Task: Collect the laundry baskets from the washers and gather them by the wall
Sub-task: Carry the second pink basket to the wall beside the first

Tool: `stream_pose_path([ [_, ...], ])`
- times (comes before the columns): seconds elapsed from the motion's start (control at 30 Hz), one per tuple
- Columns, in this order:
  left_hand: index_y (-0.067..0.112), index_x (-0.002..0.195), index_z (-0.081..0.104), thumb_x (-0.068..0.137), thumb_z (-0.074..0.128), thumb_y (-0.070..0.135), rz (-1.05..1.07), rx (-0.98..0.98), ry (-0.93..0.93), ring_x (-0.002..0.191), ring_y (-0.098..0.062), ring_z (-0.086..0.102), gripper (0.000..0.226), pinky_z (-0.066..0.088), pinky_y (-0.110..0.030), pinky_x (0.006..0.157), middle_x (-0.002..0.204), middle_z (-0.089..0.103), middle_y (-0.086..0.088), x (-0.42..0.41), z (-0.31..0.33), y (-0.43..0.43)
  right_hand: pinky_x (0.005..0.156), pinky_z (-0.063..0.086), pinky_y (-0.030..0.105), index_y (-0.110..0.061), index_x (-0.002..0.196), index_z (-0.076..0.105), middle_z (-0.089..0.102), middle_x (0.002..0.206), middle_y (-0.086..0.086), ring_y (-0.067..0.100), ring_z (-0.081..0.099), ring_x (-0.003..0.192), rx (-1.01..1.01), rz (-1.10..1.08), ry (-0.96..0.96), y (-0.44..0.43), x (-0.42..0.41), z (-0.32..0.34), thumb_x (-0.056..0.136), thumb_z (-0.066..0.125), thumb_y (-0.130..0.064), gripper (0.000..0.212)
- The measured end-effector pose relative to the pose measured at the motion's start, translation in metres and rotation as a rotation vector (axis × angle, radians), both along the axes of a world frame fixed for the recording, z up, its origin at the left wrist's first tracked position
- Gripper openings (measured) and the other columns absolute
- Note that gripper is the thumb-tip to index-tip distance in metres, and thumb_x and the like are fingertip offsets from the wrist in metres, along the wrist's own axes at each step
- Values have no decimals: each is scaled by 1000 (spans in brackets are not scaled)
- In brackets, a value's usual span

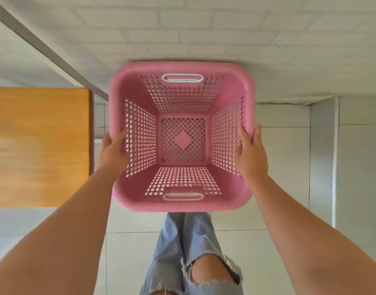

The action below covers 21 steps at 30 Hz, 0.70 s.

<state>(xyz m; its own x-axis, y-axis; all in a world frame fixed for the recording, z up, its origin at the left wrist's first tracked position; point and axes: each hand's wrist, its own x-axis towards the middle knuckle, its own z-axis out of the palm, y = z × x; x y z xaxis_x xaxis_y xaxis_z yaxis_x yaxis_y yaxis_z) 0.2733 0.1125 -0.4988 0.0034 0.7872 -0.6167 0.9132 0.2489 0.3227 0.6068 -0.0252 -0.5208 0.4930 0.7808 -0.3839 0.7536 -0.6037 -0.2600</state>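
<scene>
Two hands grip a pink basket at mid-frame, close to a white brick wall.

The left hand clasps the rim at centre left, thumb inside the latticed wall; the right hand clasps the opposite rim likewise. The basket is empty, with white handles at its far and near sides. A wooden table fills the left, and torn jeans show over floor tiles below.
</scene>
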Motion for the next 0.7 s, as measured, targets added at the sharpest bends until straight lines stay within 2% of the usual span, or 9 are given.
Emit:
stream_pose_path([
  [0.1,43,150,23,91,50,17,-78,-60,84,143,-35,29,69,37,-46,111,164,-3,-3,1,10,-5,107,35,57,-30,151,21,5,161,18,36,21,145,-74,25,-72,-10,-8,6,95,47,-25,62],
  [0.17,41,152,19,94,50,27,-136,-66,153,149,-32,15,68,26,-46,118,164,-5,-4,6,23,-10,111,29,56,-30,153,16,5,161,16,34,16,147,-112,45,-73,-17,-12,18,97,44,-28,63],
  [0.27,35,154,13,96,48,31,-217,-55,210,151,-28,3,67,12,-46,122,165,-5,-3,21,46,-21,116,22,53,-31,153,14,4,162,14,32,12,149,-135,44,-27,-28,-16,44,99,39,-31,59],
  [0.43,24,155,13,98,46,30,-219,-26,165,151,-28,7,66,13,-48,122,165,2,-4,49,90,-37,118,19,49,-27,154,8,8,162,14,31,11,149,-137,74,-5,-42,-15,101,101,29,-36,57],
  [0.7,20,154,17,100,39,36,-407,101,86,151,-27,8,61,10,-46,122,164,9,-8,71,160,-52,120,15,46,-19,154,9,8,162,11,28,8,150,-103,-14,-18,-91,-13,190,102,26,-37,58],
])
